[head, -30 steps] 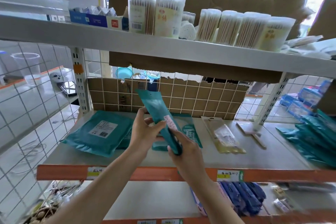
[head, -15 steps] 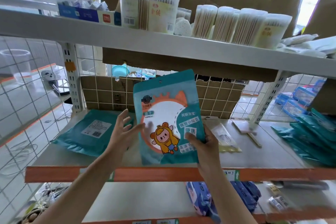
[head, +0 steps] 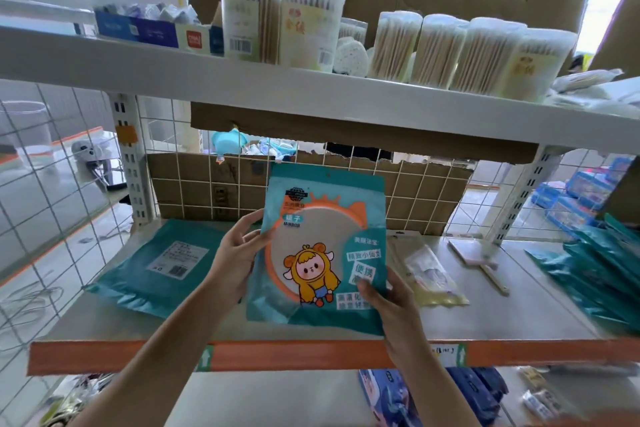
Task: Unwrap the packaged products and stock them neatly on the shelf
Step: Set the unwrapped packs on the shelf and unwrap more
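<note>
Gripping one mirror packet (head: 322, 246), left hand (head: 235, 260) and right hand (head: 391, 302) fingers (head: 363, 286) pinch its sides.

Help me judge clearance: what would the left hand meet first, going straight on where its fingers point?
The mirror pack, whose left edge the left hand holds; beyond that, probably the wire grid back, though depth is unclear.

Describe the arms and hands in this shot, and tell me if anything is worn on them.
Both arms are bare. The left hand and right hand wear no gloves, and no rings show on the visible fingers. The left forearm and right forearm are uncovered down to the frame's bottom edge. No sleeve, watch, bracelet or marking is in view.
</note>
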A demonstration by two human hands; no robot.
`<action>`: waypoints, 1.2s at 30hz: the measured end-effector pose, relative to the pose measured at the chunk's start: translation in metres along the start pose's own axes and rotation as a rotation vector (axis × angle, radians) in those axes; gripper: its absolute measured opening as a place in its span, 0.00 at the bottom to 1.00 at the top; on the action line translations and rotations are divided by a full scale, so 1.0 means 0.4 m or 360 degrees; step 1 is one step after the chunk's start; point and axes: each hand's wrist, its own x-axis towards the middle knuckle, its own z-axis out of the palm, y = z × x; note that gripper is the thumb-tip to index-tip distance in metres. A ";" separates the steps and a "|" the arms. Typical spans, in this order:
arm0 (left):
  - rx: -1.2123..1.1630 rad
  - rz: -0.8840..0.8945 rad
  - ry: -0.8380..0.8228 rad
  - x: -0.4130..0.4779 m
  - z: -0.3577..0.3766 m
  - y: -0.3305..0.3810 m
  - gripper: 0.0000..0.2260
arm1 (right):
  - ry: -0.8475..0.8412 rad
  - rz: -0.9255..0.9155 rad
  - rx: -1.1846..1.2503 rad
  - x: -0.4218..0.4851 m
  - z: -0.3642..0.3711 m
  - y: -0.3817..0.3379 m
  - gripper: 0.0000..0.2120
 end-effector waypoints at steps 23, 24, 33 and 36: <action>0.0781 -0.0032 0.0514 0.137 0.016 -0.212 0.19 | 0.0393 -0.0238 -0.1307 0.203 -0.118 0.130 0.11; 0.0801 -0.0022 0.0516 0.139 0.016 -0.218 0.19 | 0.0403 -0.0239 -0.1316 0.205 -0.121 0.135 0.11; 0.0889 -0.0055 0.0537 0.153 0.020 -0.246 0.20 | 0.0275 -0.0118 -0.1322 0.221 -0.142 0.173 0.23; 0.0962 -0.0081 0.0519 0.157 0.025 -0.250 0.20 | 0.0272 -0.0122 -0.1382 0.229 -0.147 0.183 0.25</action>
